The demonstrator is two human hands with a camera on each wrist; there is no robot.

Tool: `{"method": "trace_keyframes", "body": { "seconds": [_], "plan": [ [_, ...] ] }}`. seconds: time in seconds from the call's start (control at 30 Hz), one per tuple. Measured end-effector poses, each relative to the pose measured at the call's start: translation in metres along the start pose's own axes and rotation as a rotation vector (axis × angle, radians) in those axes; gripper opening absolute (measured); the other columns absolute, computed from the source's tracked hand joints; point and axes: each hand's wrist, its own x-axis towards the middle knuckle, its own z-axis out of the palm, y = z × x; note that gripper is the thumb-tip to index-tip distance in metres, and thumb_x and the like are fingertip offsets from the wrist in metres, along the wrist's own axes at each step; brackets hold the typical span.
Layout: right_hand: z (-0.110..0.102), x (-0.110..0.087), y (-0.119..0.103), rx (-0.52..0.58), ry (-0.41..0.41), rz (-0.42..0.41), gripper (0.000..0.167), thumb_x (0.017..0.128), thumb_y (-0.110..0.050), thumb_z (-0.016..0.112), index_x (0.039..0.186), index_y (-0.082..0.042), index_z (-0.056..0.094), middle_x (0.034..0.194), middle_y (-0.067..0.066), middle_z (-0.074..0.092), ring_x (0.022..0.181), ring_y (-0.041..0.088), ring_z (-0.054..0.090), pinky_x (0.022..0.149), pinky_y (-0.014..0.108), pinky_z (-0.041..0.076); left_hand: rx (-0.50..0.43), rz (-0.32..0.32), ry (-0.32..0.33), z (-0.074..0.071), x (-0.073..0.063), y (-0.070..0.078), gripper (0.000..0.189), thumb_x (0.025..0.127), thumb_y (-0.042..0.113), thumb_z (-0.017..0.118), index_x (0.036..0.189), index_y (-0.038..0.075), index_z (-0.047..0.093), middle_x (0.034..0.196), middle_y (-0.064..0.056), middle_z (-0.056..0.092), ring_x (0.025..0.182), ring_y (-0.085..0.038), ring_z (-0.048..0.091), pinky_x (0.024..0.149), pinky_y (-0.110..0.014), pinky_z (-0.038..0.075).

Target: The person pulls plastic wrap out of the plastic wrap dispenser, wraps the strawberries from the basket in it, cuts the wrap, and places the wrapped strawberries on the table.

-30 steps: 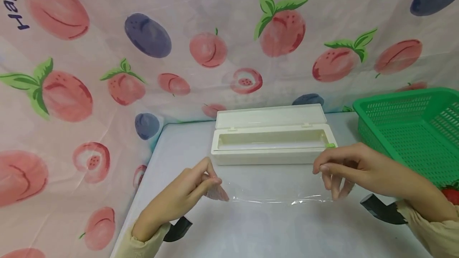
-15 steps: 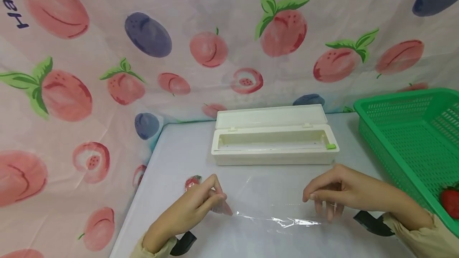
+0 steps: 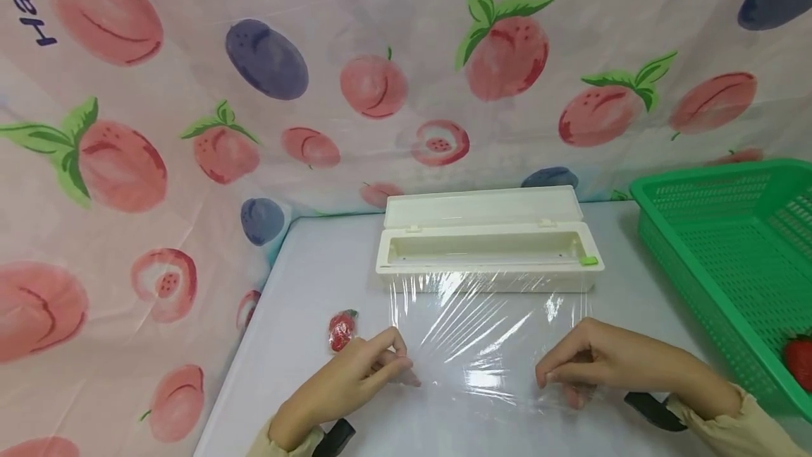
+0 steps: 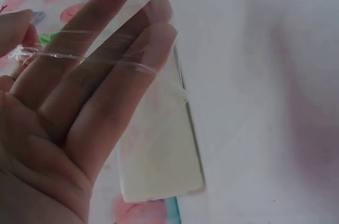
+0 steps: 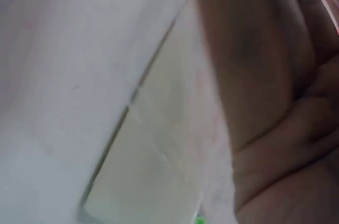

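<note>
Left hand (image 3: 355,376) and right hand (image 3: 603,358), set apart, each pinch the near edge of a clear film (image 3: 478,344), stretched and creased above the table (image 3: 317,259). Level hands and even tension should keep it from clinging to itself. Beyond stands an open white box (image 3: 482,208); whether the film is joined to it cannot be told.

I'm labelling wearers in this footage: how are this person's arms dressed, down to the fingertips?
The left sleeve and right sleeve are plain pale beige with creased cuffs. A dark, smooth, blocky piece juts out at each cuff: the left wrist piece and the right wrist piece. No gloves, rings or cables show.
</note>
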Motion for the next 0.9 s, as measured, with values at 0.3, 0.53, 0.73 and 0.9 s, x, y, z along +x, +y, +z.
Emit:
{"method": "trace_keyframes", "body": {
  "seconds": [0.3,0.53,0.73,0.9],
  "plan": [
    [0.004,-0.004,0.020,-0.083,0.010,0.097,0.019,0.099,-0.017,0.060,0.104,-0.013,0.077,0.071,-0.006,0.072,0.068,-0.005,0.062,0.057,0.024,0.055,0.042,0.043,-0.053,0.010,0.006,-0.017,0.014,0.103,0.034,0.054,0.095,0.022,0.057,0.097,0.007,0.077,0.071,0.007,0.055,0.061,-0.013,0.044],
    [0.008,-0.005,0.029,-0.141,0.018,0.096,0.018,0.098,-0.017,0.061,0.101,-0.012,0.078,0.075,-0.008,0.074,0.070,-0.004,0.063,0.058,0.022,0.054,0.054,0.048,-0.080,0.015,0.008,-0.024,0.015,0.101,0.035,0.057,0.091,0.024,0.061,0.089,0.008,0.074,0.077,0.008,0.058,0.072,-0.015,0.052],
    [0.007,-0.009,0.033,-0.145,0.002,0.076,0.018,0.098,-0.014,0.061,0.102,-0.011,0.078,0.079,-0.008,0.075,0.076,-0.003,0.064,0.064,0.021,0.055,0.069,0.114,-0.119,0.016,0.006,-0.030,0.013,0.100,0.025,0.060,0.088,0.023,0.066,0.101,0.011,0.074,0.090,0.007,0.062,0.084,-0.018,0.053],
    [0.005,-0.018,0.033,-0.104,-0.016,0.076,0.018,0.097,-0.016,0.063,0.104,-0.012,0.078,0.095,-0.007,0.076,0.084,-0.001,0.068,0.069,0.023,0.057,0.136,0.171,-0.117,0.017,0.004,-0.032,0.010,0.095,0.017,0.065,0.098,0.017,0.074,0.101,0.009,0.075,0.090,0.008,0.062,0.084,-0.014,0.052]
  ]
}}
